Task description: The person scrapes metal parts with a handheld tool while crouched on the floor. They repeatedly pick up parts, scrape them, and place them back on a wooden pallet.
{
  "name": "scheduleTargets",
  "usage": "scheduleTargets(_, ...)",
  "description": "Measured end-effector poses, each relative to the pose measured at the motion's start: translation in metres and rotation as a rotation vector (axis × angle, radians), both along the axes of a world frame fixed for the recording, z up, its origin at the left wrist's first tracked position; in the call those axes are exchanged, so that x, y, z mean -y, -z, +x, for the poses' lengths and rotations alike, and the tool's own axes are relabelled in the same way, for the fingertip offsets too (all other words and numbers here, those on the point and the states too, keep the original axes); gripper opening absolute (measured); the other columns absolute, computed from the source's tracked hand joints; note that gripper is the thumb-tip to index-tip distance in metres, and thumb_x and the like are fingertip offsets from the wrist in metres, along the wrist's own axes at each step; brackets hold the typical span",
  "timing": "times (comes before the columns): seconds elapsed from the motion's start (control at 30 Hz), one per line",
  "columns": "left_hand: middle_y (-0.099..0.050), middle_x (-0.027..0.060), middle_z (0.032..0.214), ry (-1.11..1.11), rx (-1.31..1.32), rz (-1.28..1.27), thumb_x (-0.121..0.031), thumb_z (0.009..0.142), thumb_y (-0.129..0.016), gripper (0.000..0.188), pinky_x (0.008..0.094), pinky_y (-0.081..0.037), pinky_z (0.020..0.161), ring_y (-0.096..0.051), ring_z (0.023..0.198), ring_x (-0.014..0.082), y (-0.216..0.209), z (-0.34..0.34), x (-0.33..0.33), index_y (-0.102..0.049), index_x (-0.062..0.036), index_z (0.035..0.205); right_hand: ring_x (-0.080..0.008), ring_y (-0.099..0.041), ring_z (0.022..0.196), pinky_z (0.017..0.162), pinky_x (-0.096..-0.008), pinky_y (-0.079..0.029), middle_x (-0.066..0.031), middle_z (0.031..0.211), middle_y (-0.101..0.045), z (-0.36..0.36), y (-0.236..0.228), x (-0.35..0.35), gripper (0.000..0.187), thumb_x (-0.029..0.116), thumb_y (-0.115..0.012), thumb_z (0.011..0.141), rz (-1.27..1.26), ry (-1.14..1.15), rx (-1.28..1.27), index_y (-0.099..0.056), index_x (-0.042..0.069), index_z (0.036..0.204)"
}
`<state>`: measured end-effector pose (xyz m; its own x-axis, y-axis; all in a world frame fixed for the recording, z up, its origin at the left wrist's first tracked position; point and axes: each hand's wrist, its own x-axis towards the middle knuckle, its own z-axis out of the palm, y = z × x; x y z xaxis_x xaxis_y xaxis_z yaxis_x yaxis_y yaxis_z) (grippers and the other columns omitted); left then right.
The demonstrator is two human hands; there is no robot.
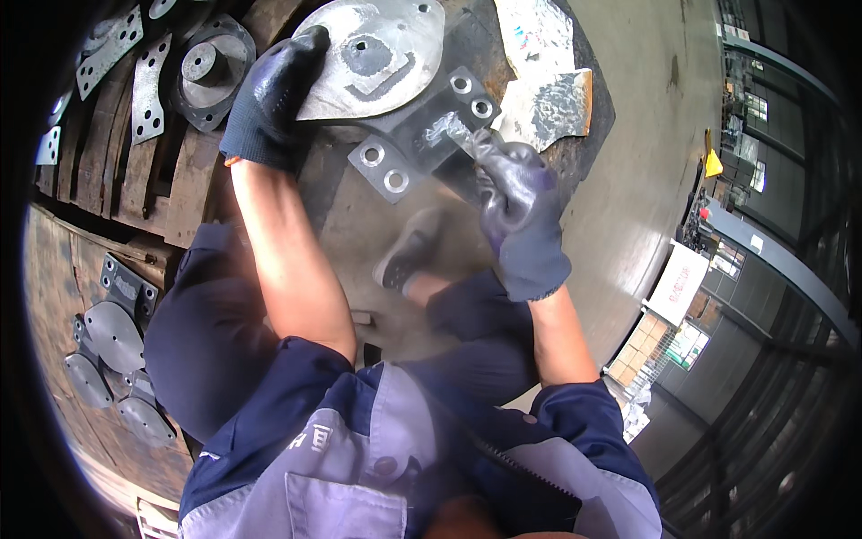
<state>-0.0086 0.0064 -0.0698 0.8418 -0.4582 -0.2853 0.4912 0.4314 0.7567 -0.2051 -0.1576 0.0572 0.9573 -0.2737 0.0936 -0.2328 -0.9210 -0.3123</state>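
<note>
My left hand (278,99), in a dark coated glove, grips the left edge of a grey metal disc plate (409,40), thumb on top. The disc has a hole near its middle and scuffed patches. Below it, towards me, lies a dark flat bracket (409,135) with holed lugs and a whitish smear. My right hand (519,175), gloved too, is closed at the bracket's right side. Its fingers pinch something small and pale at the smear; I cannot make out what. Torn sheets with dark smudges (548,103) lie to the right of that hand.
Wooden pallets at the left carry metal brackets (151,90), a flanged hub (205,67) and more round plates (115,334). My shoe (413,247) and legs are below the work surface. Shelving and a white sign (676,283) stand across the floor at the right.
</note>
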Motion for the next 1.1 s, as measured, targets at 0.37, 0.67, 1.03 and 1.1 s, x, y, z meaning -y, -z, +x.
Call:
scheduleTargets(0.37, -0.064, 0.007, 0.094, 0.054, -0.031, 0.096, -0.018, 0.082, -0.062, 0.026, 0.0259, -0.045, 0.08, -0.059, 0.086, 0.0141, 0.0, 0.003, 0.002, -0.064, 0.0007, 0.101, -0.0273, -0.063, 0.076, 0.069, -0.0344, -0.05, -0.0148, 0.086, -0.063, -0.002, -0.007, -0.011, 0.031, -0.006, -0.056, 0.071, 0.335, 0.192, 0.057, -0.065, 0.003, 0.099)
scheduleTargets(0.67, -0.064, 0.0076, 0.095, 0.014, -0.078, 0.008, -0.017, 0.081, -0.062, 0.027, 0.0258, -0.046, 0.081, -0.059, 0.088, 0.0147, 0.004, 0.0, 0.0, -0.064, 0.0007, 0.102, -0.0189, -0.062, 0.087, 0.076, -0.0284, -0.048, -0.0146, 0.096, -0.065, 0.001, 0.003, -0.017, 0.024, -0.008, -0.052, 0.081, 0.461, 0.16, -0.017, -0.061, -0.005, 0.103)
scheduleTargets(1.03, -0.063, 0.0092, 0.104, 0.076, -0.076, 0.137, -0.013, 0.088, -0.055, 0.025, 0.0264, -0.044, 0.087, -0.058, 0.094, 0.0158, -0.009, 0.002, 0.001, -0.061, 0.0028, 0.107, -0.0237, -0.063, 0.084, 0.073, -0.0308, -0.05, -0.0174, 0.095, -0.065, 0.005, -0.007, -0.02, 0.032, -0.012, -0.049, 0.075, 0.546, 0.08, -0.097, -0.062, -0.003, 0.103)
scheduleTargets(1.1, -0.064, 0.005, 0.091, 0.029, -0.095, -0.016, -0.017, 0.083, -0.062, 0.023, 0.0257, -0.045, 0.078, -0.058, 0.081, 0.0128, -0.012, -0.001, 0.001, -0.064, -0.0004, 0.098, -0.0251, -0.064, 0.083, 0.072, -0.0311, -0.05, -0.0174, 0.095, -0.064, 0.009, -0.014, -0.024, 0.034, -0.01, -0.049, 0.075, 0.415, 0.038, -0.155, -0.062, -0.002, 0.104)
